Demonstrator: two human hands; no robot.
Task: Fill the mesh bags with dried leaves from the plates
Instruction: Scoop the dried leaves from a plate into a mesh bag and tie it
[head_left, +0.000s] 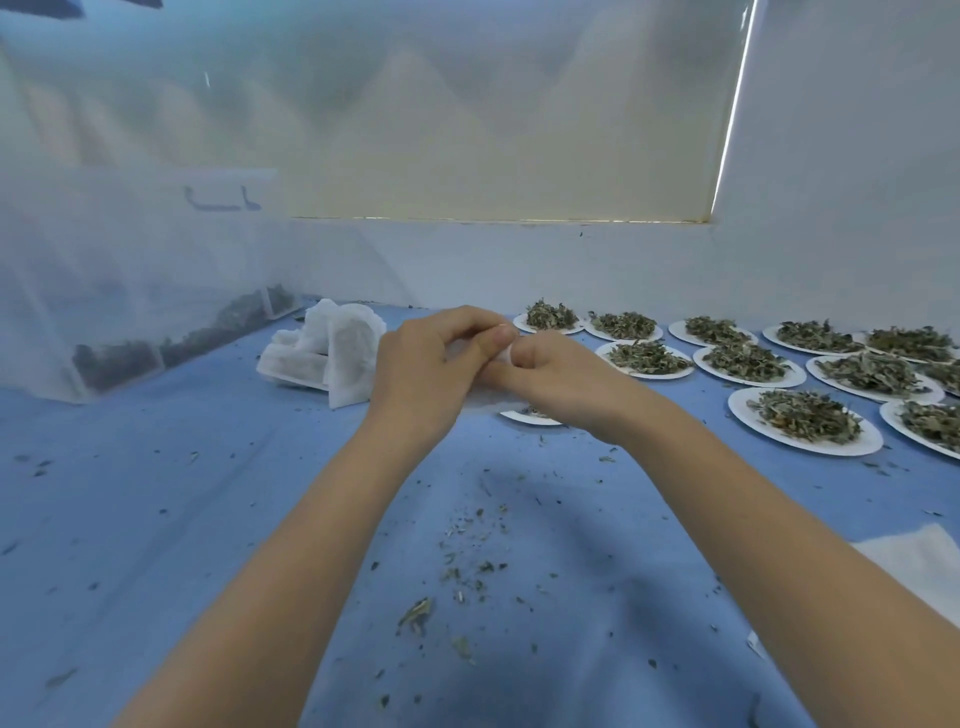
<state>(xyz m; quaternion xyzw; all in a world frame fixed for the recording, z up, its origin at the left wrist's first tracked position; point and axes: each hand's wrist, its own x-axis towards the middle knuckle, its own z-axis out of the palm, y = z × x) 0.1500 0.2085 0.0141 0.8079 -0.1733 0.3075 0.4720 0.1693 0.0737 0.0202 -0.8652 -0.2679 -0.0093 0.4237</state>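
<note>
My left hand (426, 364) and my right hand (550, 379) meet above the blue cloth and both pinch a white mesh bag (493, 402), most of it hidden behind the hands. Under them lies a white plate (524, 415) with only crumbs showing. A pile of empty white mesh bags (332, 353) lies just left of my left hand. To the right stand several white plates heaped with dried green leaves, the nearest plate (805, 421) close to my right forearm.
A large translucent mesh bag (130, 291) with filled bags inside stands at the back left. Leaf crumbs (467, 561) litter the blue cloth in front. A white sheet (919, 566) lies at the right edge. A white wall closes the back.
</note>
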